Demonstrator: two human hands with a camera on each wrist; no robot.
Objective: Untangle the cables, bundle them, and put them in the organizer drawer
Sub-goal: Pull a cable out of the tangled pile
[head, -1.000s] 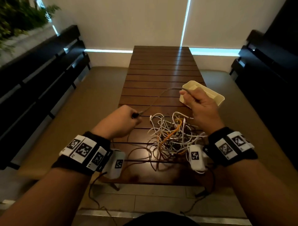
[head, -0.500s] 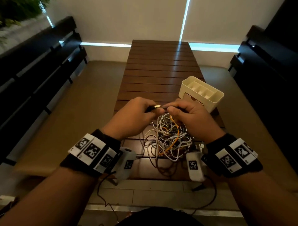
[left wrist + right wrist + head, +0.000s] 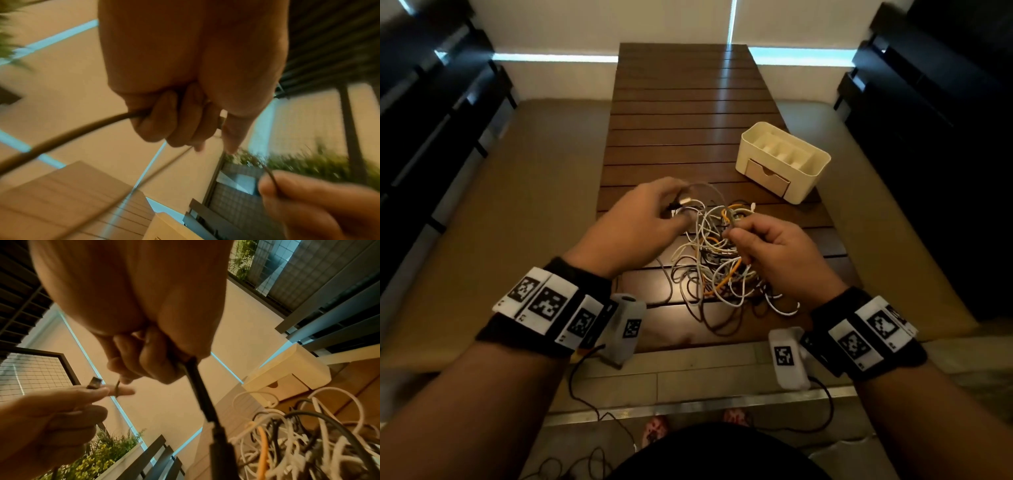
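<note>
1. Both hands are closed on one dark cable (image 3: 705,187): the left hand (image 3: 640,222) curls its fingers round the plug end, the right hand (image 3: 774,250) pinches the cable farther along, above the tangle (image 3: 715,270).
2. Between the grips the cable arcs left to right; its metal plug (image 3: 95,382) sticks up past the left fingers (image 3: 98,392).
3. Beyond the tangle, at the right, the cream organizer (image 3: 784,161) stands on the slatted bench (image 3: 688,113); its drawer (image 3: 767,176) is closed, and its top compartments look bare.
4. White, orange and dark cables lie knotted near the bench's front edge.
5. Motion blur smears the left wrist view; single strands in the tangle cannot be traced.
</note>
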